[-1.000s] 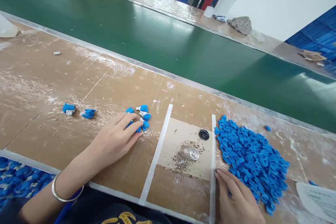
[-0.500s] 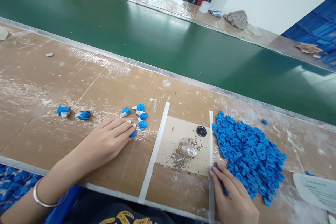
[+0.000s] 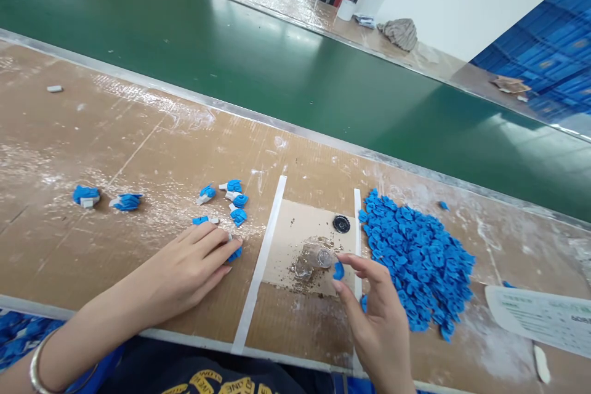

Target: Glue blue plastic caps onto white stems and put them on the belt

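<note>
My left hand (image 3: 194, 261) lies low over the brown table, its fingertips over a small blue piece with a white part (image 3: 235, 252), mostly covered. Several other blue-and-white pieces (image 3: 239, 216) rest just beyond those fingers. Between thumb and forefinger, my right hand (image 3: 369, 301) pinches a small curved blue piece (image 3: 338, 270). It is held beside a clear round blob (image 3: 324, 258) on a beige card (image 3: 289, 228). A black round disc (image 3: 341, 224) sits at the card's upper right. To the right of the card spreads a heap of blue pieces (image 3: 415, 258).
White tape strips (image 3: 261, 265) flank the card. Beyond the table runs a green conveyor belt (image 3: 277, 68). Two blue-and-white pieces (image 3: 127, 202) lie at left, and a printed white sheet (image 3: 540, 317) at right. A grey cloth (image 3: 399, 33) rests past the belt.
My right hand has moved left and up from the heap's lower edge to the clear blob, carrying a blue piece. The view has shifted slightly, and another blue-and-white piece now shows above my left hand.
</note>
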Demonstrator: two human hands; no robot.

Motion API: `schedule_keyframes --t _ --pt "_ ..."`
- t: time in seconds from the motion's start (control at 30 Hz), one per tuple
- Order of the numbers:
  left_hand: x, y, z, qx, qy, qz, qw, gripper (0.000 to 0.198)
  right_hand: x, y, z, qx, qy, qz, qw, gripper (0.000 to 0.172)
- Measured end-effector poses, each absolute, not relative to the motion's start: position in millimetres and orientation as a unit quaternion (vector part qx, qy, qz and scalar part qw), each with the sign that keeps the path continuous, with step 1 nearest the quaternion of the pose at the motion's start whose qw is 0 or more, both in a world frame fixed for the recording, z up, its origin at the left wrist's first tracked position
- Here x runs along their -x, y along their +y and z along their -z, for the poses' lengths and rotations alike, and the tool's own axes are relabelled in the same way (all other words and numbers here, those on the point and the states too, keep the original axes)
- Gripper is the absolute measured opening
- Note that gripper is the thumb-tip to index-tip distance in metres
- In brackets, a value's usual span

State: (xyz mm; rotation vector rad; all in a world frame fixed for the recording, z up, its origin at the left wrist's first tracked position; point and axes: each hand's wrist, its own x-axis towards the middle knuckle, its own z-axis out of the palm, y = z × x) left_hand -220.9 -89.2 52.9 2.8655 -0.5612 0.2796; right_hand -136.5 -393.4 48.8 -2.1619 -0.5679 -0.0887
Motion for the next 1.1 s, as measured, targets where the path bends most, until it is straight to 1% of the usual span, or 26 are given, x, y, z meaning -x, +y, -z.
schedule_keyframes --t 0.1,0.2,0.33,0.43,0.53,0.6,0.67,0.77,0.83,0.87,0.93,1.03,1.1 --pt "222.6 -88.0 -52.8 -0.969 -0.200 -0.094 0.110 0.027 129.3 -380.1 -47.8 0.867 -0.268 0.034 0.418 0.026" --pt "220.4 -90.1 -54.5 -0.969 -0.194 -0.113 0.101 0.021 126.8 -376.5 -45.0 0.874 -0.271 0.041 0.402 0.025" --pt "215.9 -93.6 -54.7 -0.970 -0.189 -0.113 0.098 0.013 131.1 -376.3 -43.8 0.870 -0.252 0.016 0.423 0.023" --pt "214.5 -95.6 -51.7 -0.967 -0.201 -0.097 0.122 0.013 133.0 -375.5 -42.7 0.863 -0.238 0.010 0.446 0.025" --pt "214.9 -100.2 -51.1 -0.963 -0.189 -0.100 0.166 0.014 133.4 -374.5 -41.3 0.871 -0.225 0.032 0.435 0.025" --pt "215.4 -106.6 -54.4 -0.956 -0.146 -0.097 0.237 0.013 136.0 -372.5 -41.7 0.870 -0.220 0.023 0.441 0.024" --pt "215.3 -116.6 -60.1 -0.925 -0.069 -0.050 0.369 0.012 141.9 -368.4 -44.3 0.850 -0.206 0.000 0.484 0.025" --pt "213.4 -136.5 -68.3 -0.761 0.067 0.076 0.641 0.011 154.9 -359.4 -51.9 0.779 -0.148 -0.015 0.609 0.030" --pt "211.4 -150.4 -71.6 -0.600 0.129 0.136 0.778 0.017 162.9 -353.8 -57.0 0.707 -0.104 -0.025 0.699 0.030" --pt "210.5 -156.8 -72.8 -0.532 0.150 0.156 0.819 0.021 166.1 -351.7 -58.9 0.672 -0.087 -0.032 0.734 0.029" --pt "209.1 -167.7 -74.8 -0.438 0.177 0.191 0.860 0.025 170.5 -349.3 -60.4 0.621 -0.070 -0.058 0.778 0.028" --pt "208.3 -178.8 -77.2 -0.371 0.192 0.219 0.882 0.029 174.2 -348.9 -58.8 0.600 -0.057 -0.108 0.791 0.031" --pt "208.5 -182.9 -77.5 -0.354 0.194 0.218 0.888 0.030 176.2 -348.9 -57.4 0.596 -0.050 -0.119 0.792 0.031"
